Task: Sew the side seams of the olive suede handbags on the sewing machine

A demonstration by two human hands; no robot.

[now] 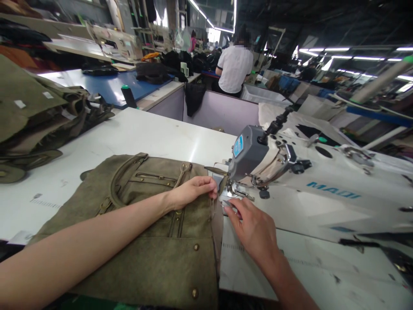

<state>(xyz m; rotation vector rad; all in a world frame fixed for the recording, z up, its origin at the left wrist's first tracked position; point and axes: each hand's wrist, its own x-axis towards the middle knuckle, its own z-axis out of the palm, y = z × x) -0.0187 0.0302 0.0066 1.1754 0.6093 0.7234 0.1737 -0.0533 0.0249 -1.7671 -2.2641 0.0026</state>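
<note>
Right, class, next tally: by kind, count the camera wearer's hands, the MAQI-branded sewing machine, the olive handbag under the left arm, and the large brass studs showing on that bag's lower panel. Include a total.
Hands (left hand, right hand): 2
MAQI sewing machine: 1
Olive handbag: 1
Large brass studs (upper stud, lower stud): 2
Total: 6

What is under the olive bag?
White tabletop shows around the olive bag, and something green peeks out below its near edge. Whatever else lies beneath is covered and cannot be seen.

Head-worn view, facing forward and down, close above olive bag (151, 256)
</note>
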